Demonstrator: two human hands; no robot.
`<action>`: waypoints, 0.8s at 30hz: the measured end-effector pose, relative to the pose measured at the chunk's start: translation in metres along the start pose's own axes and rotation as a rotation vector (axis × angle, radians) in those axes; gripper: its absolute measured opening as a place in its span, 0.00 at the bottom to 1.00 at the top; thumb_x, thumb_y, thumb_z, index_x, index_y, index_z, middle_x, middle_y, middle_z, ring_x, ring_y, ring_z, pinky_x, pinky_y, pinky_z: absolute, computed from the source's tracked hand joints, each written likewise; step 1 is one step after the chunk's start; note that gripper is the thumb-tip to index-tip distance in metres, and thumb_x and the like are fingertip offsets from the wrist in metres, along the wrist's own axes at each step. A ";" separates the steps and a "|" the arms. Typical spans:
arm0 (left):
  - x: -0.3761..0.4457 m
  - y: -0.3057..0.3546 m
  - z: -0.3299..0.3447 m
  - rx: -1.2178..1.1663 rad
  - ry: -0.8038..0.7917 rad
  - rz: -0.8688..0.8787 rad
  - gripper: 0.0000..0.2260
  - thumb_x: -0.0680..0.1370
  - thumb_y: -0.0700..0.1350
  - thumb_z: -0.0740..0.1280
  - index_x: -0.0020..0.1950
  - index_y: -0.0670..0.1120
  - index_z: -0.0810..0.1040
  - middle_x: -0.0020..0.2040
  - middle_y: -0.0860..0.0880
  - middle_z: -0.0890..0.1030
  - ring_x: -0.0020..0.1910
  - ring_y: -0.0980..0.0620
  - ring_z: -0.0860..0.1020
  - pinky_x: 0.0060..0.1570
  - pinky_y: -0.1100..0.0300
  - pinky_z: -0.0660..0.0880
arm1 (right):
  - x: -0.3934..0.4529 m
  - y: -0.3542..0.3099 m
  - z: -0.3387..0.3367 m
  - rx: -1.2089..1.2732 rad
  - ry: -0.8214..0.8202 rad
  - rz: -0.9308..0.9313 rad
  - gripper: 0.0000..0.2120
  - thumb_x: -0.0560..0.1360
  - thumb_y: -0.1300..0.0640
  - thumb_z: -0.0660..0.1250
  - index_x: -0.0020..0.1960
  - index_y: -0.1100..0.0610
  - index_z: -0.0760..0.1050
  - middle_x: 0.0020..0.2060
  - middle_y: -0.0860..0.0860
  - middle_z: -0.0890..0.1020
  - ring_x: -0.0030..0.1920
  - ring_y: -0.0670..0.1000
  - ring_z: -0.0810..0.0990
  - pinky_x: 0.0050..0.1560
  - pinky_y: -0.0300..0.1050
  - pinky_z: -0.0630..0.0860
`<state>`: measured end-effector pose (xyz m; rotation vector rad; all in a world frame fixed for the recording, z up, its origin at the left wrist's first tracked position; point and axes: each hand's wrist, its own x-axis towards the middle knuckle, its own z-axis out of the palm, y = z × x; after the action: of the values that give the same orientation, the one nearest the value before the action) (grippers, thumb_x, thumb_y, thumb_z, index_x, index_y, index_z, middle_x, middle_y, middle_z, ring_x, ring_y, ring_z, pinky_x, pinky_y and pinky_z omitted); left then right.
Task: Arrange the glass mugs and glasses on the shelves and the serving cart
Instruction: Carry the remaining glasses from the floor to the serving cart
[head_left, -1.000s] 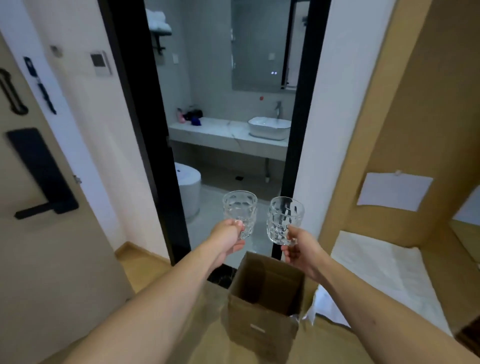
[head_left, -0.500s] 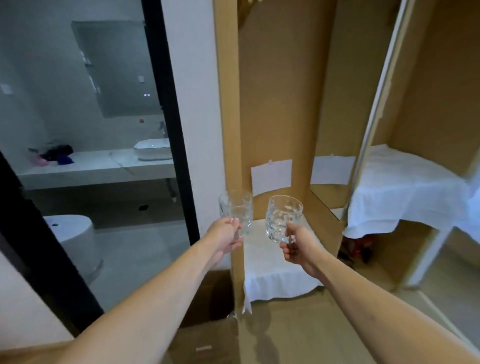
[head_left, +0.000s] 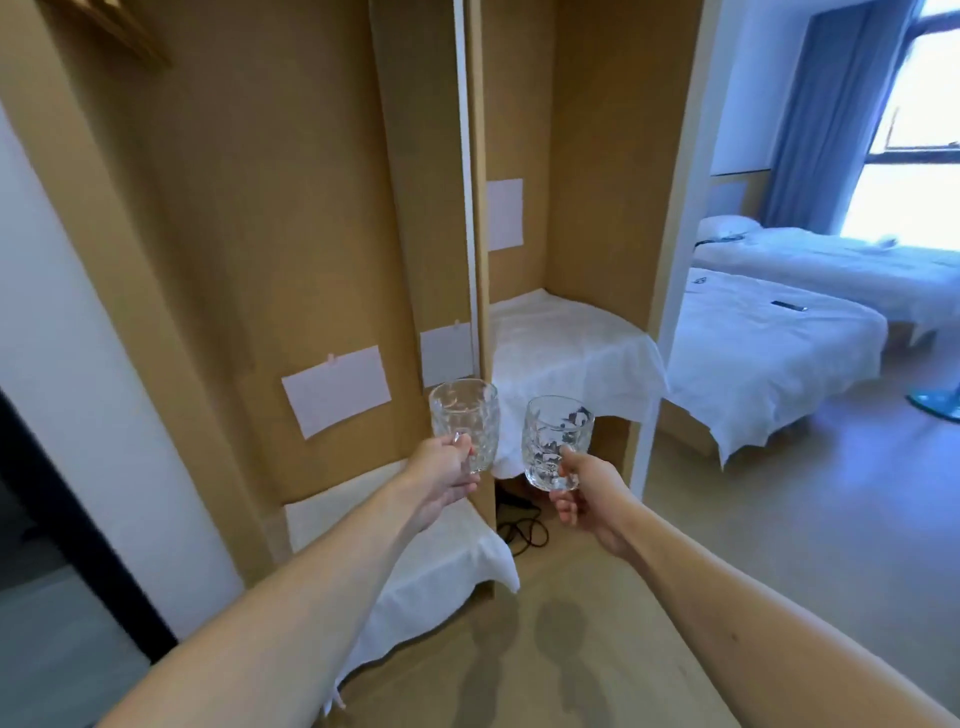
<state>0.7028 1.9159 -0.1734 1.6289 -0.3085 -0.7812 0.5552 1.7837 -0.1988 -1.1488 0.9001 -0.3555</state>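
Two clear glass mugs with a dimpled cut pattern are held up side by side before the cloth-covered shelves (head_left: 566, 338). The left hand (head_left: 441, 478) has its grip curled round the left mug (head_left: 464, 421); the right hand (head_left: 592, 499) clasps the right mug (head_left: 557, 441) likewise, both upright and apart.

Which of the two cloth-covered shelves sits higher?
The right shelf, behind the glass held in the right hand. The left shelf lies lower, under the left hand and its glass.
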 end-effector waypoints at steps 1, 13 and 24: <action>0.007 0.003 0.019 -0.005 -0.019 -0.001 0.16 0.85 0.47 0.60 0.71 0.41 0.72 0.54 0.45 0.77 0.42 0.48 0.78 0.44 0.57 0.79 | 0.004 -0.004 -0.016 0.004 0.022 -0.007 0.12 0.84 0.48 0.60 0.50 0.57 0.70 0.30 0.54 0.72 0.27 0.50 0.65 0.31 0.43 0.65; 0.081 0.024 0.224 0.057 -0.317 -0.012 0.14 0.85 0.47 0.61 0.68 0.42 0.73 0.61 0.41 0.79 0.46 0.46 0.78 0.50 0.53 0.81 | 0.048 -0.042 -0.201 0.075 0.319 -0.009 0.13 0.83 0.47 0.59 0.45 0.55 0.68 0.31 0.54 0.73 0.24 0.49 0.66 0.30 0.40 0.68; 0.148 0.042 0.372 0.138 -0.637 -0.047 0.11 0.85 0.44 0.60 0.65 0.40 0.72 0.55 0.44 0.74 0.41 0.47 0.75 0.45 0.55 0.78 | 0.085 -0.064 -0.299 0.213 0.636 -0.024 0.14 0.83 0.48 0.60 0.43 0.55 0.69 0.30 0.54 0.73 0.27 0.50 0.68 0.32 0.40 0.69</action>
<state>0.5828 1.5320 -0.1908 1.4804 -0.7899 -1.3323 0.3902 1.5124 -0.2144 -0.8542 1.3617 -0.8444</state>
